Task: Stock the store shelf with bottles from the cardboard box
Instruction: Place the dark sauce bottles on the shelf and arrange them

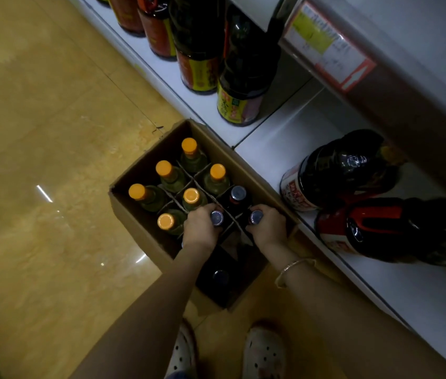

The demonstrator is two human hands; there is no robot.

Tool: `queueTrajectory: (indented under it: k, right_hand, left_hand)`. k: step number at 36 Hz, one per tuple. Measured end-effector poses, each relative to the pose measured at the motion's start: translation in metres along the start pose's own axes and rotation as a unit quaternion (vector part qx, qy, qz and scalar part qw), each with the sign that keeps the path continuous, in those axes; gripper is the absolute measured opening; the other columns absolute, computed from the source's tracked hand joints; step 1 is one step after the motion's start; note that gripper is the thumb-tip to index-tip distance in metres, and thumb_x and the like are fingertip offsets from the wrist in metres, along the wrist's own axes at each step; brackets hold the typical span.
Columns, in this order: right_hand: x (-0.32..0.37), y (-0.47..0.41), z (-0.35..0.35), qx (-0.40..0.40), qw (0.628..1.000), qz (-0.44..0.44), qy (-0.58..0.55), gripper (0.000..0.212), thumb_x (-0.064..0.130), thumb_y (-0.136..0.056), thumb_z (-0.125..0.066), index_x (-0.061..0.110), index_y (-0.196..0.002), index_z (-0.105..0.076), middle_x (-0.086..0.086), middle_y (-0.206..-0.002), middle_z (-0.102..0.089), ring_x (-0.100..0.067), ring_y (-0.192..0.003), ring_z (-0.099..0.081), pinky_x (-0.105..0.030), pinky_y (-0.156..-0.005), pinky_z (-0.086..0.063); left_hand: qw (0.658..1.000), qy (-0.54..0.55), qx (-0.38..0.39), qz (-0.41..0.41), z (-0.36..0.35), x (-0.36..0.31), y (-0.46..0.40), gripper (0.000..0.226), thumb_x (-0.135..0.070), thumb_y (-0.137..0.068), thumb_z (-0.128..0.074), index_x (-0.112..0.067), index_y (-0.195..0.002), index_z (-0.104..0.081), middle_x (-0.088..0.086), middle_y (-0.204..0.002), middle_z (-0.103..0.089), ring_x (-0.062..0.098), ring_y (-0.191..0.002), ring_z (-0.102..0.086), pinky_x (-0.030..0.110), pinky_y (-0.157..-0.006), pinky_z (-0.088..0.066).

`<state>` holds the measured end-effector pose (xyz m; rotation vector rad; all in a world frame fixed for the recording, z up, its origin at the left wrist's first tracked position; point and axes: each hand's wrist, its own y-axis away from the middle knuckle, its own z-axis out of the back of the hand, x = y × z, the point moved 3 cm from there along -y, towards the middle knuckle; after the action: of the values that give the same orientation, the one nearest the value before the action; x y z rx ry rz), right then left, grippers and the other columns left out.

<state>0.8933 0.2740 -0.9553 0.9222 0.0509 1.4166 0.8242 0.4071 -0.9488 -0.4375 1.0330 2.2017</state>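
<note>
The left hand [200,228] grips one silver-capped dark bottle [216,218] and the right hand [268,228] grips another [256,216], both in the cardboard box [139,170] beside the shelf [265,149].

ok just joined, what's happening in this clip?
A person is stocking a shelf from a cardboard box on the floor beside it. Both hands are down in the box: the left hand grips the neck of one silver-capped dark bottle, and the right hand grips another. Neither bottle is out of its divider slot yet. Six orange-capped bottles and a third silver-capped one wait in the box.
</note>
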Motion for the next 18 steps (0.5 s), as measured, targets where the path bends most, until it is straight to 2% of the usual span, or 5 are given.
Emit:
queueTrajectory:
  k: [5, 9, 13, 15, 18]
  right_hand:
    - [0.001, 0.006, -0.007, -0.027, 0.997, -0.043, -0.051, 0.031, -0.006, -0.080, -0.065, 0.007, -0.108, -0.067, -0.015, -0.109, -0.067, -0.030, -0.109, -0.060, -0.038, -0.093, -0.050]
    - [0.001, 0.011, -0.006, -0.048, 0.998, -0.028, -0.033, 0.028, -0.002, -0.081, -0.066, 0.008, -0.106, -0.067, -0.014, -0.107, -0.069, -0.031, -0.107, -0.061, -0.041, -0.091, -0.051]
    - [0.005, 0.020, -0.005, -0.056, 0.998, -0.003, -0.014, 0.024, 0.003, -0.083, -0.067, 0.008, -0.106, -0.067, -0.012, -0.107, -0.069, -0.027, -0.107, -0.061, -0.033, -0.091, -0.050]
    - [0.008, 0.028, -0.001, -0.062, 0.998, 0.011, -0.013, 0.023, 0.005, -0.082, -0.069, 0.008, -0.105, -0.066, -0.012, -0.106, -0.069, -0.027, -0.105, -0.062, -0.032, -0.090, -0.050]
    - [0.019, 0.046, 0.013, -0.066, 0.997, 0.034, -0.010, 0.025, 0.010, -0.083, -0.070, 0.007, -0.107, -0.064, -0.011, -0.107, -0.068, -0.025, -0.104, -0.063, -0.022, -0.081, -0.046]
  left_hand:
    - [1.000, -0.027, 0.011, -0.009, 0.000, 0.002, -0.003, 0.038, 0.000, -0.080, -0.067, -0.020, -0.111, -0.064, 0.008, -0.112, -0.067, 0.030, -0.110, -0.060, 0.040, -0.094, -0.049]
    - [0.996, -0.086, 0.013, -0.018, 0.002, -0.002, 0.004, 0.052, -0.012, -0.079, -0.072, -0.022, -0.127, -0.054, 0.005, -0.124, -0.059, 0.028, -0.116, -0.055, 0.041, -0.094, -0.049]
    - [0.984, -0.144, -0.061, -0.089, 0.010, -0.011, 0.019, 0.054, -0.019, -0.081, -0.071, -0.023, -0.131, -0.050, -0.002, -0.129, -0.051, 0.019, -0.120, -0.047, 0.032, -0.093, -0.046]
    - [0.979, -0.148, -0.064, -0.123, 0.013, -0.015, 0.027, 0.050, -0.020, -0.082, -0.069, -0.023, -0.129, -0.051, -0.003, -0.131, -0.049, 0.016, -0.119, -0.044, 0.029, -0.094, -0.044]
    - [0.971, -0.168, -0.047, -0.165, 0.017, -0.021, 0.037, 0.048, -0.022, -0.084, -0.066, -0.027, -0.129, -0.051, -0.007, -0.132, -0.049, 0.014, -0.112, -0.040, 0.027, -0.093, -0.040]
